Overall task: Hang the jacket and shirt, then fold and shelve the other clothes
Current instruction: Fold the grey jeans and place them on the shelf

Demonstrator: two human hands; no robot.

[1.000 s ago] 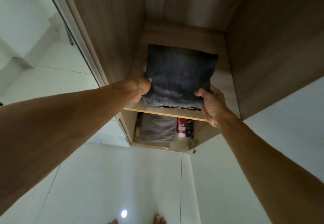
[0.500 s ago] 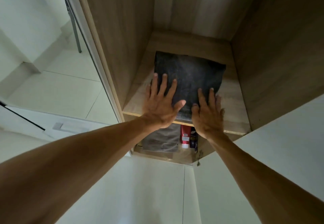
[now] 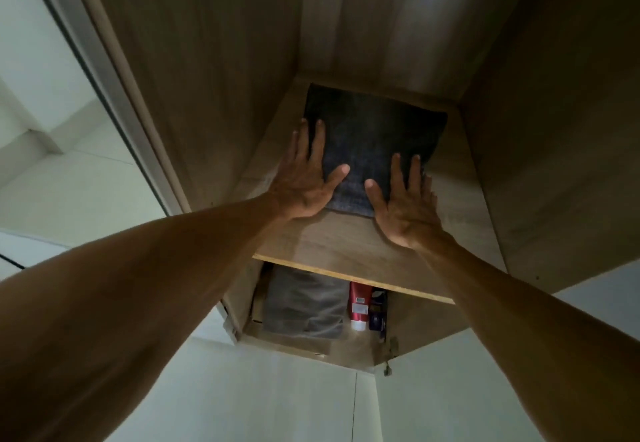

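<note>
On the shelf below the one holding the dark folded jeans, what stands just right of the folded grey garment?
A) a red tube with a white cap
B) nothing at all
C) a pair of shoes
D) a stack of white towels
A: beneath the shelf with the dark folded jeans, a red tube with a white cap stands beside the folded grey garment.

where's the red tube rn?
Head view, lower compartment under the shelf: the red tube stands right of the folded grey cloth, beside a small dark item.

A home wardrobe

Wooden shelf [image 3: 349, 251] holds folded jeans [image 3: 374, 136] at 12 o'clock; grey clothes [image 3: 304, 306] and toiletry tube [image 3: 359, 306] below; tiled floor [image 3: 69, 182] at 9 o'clock.
</note>
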